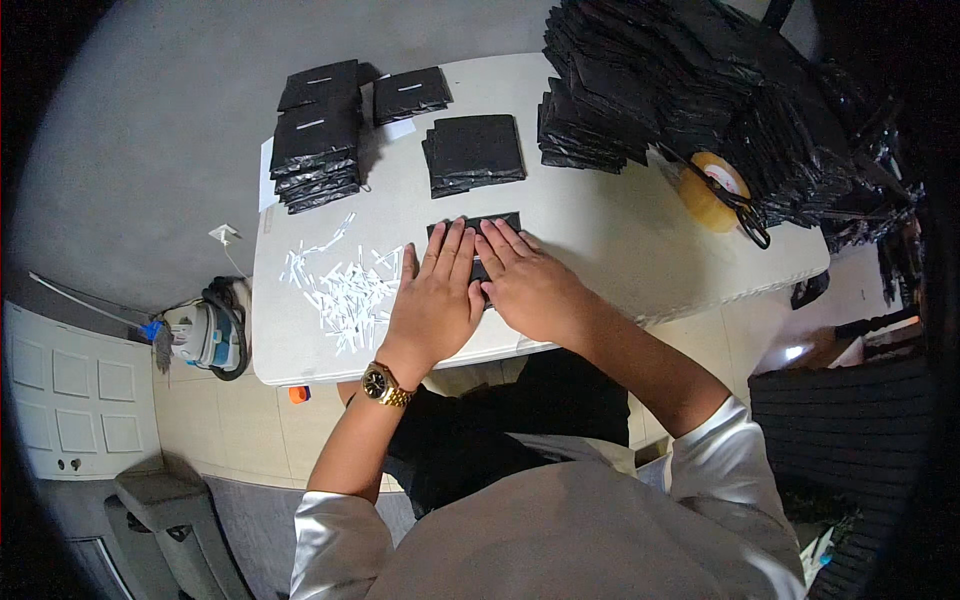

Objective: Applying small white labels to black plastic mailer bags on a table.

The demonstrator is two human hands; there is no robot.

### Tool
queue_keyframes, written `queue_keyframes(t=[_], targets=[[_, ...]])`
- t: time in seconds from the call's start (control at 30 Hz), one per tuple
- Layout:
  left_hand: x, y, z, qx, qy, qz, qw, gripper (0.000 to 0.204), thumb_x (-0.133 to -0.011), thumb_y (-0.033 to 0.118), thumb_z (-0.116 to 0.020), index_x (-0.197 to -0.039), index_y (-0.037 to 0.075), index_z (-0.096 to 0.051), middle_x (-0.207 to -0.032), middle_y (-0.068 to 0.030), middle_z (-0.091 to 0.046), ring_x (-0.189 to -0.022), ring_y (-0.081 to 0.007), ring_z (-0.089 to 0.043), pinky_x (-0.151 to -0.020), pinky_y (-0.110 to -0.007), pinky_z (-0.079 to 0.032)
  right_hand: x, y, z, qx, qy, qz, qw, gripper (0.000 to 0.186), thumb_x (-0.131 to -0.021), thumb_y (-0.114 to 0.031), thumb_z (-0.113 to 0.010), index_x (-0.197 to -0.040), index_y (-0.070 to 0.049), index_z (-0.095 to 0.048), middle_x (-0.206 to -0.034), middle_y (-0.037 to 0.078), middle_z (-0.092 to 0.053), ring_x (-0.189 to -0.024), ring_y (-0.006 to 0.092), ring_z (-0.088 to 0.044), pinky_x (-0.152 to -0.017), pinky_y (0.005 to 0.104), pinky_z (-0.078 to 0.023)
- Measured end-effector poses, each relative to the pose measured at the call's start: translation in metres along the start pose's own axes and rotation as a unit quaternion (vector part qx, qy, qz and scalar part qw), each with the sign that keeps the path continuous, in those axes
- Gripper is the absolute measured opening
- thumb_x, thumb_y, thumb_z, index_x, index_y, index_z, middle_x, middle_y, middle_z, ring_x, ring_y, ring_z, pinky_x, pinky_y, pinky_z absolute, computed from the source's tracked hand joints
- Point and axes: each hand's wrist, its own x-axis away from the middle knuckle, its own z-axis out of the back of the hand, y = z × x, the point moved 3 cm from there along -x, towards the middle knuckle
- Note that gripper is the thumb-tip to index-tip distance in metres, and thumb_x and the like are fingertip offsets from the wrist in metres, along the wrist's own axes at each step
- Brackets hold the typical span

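Both hands press flat on a black plastic-wrapped packet (507, 219) at the table's near middle; they cover most of it. My left hand (436, 298) has its fingers stretched forward over the packet's left part. Angled in from the right, my right hand (532, 288) lies with fingers extended, the two hands almost touching. A pile of small white paper strips (352, 298) is spread just left of my left hand. Beyond my fingertips sits a short stack of black packets (476, 150).
Taller black packet stacks (315, 150) with white strips on top stand at the back left, beside a smaller stack (411, 95). A large heap of black packets (660, 80) fills the back right. Near it lie a yellowish tape roll (707, 208) and black-handled scissors (752, 222).
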Motion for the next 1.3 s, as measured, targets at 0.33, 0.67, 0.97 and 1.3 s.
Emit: queue_keyframes(t=[0.33, 0.67, 0.97, 1.3], targets=[[-0.001, 0.000, 0.004, -0.011, -0.015, -0.007, 1.000, 0.072, -0.108, 0.031, -0.049, -0.173, 0.004, -0.033, -0.180, -0.0192, -0.032, -0.168, -0.0395, -0.027, -0.132, -0.068, -0.026, 0.002, 0.006, 0.008, -0.034, -0.021, -0.008, 0.999, 0.074, -0.116, -0.038, -0.050, -0.168, 0.011, -0.032, -0.177, 0.032, -0.029, -0.167, 0.0435, -0.027, -0.138, 0.0504, -0.023], [-0.003, -0.013, 0.045, 0.115, 0.057, 0.054, 0.990, 0.050, -0.101, 0.018, -0.066, -0.148, -0.001, -0.064, -0.163, -0.0242, -0.055, -0.152, -0.0402, -0.051, -0.125, -0.056, -0.041, 0.021, 0.032, 0.035, -0.071, 0.026, -0.049, 0.996, 0.077, -0.106, -0.044, -0.072, -0.160, 0.006, -0.051, -0.166, 0.030, -0.048, -0.153, 0.0438, -0.051, -0.129, 0.0480, -0.041], [-0.005, -0.005, 0.044, 0.218, 0.097, 0.214, 0.947, 0.040, -0.096, 0.012, -0.079, -0.131, -0.004, -0.068, -0.087, -0.0210, -0.074, -0.077, -0.0384, -0.075, -0.074, -0.047, -0.059, 0.022, 0.035, 0.043, -0.213, 0.047, -0.099, 0.971, 0.077, -0.091, -0.026, -0.088, -0.158, -0.002, -0.059, -0.137, 0.025, -0.065, -0.124, 0.0412, -0.069, -0.110, 0.0492, -0.056], [-0.016, -0.031, 0.045, 0.563, 0.171, 0.156, 0.793, 0.031, -0.094, -0.012, -0.078, -0.118, 0.004, -0.066, -0.099, 0.0028, -0.059, -0.082, -0.0039, -0.053, -0.072, -0.021, -0.048, 0.011, 0.043, 0.049, -0.409, 0.159, -0.112, 0.892, 0.083, -0.089, -0.020, -0.094, -0.159, -0.004, -0.054, -0.128, 0.020, -0.066, -0.109, 0.0278, -0.075, -0.095, 0.0430, -0.062]])
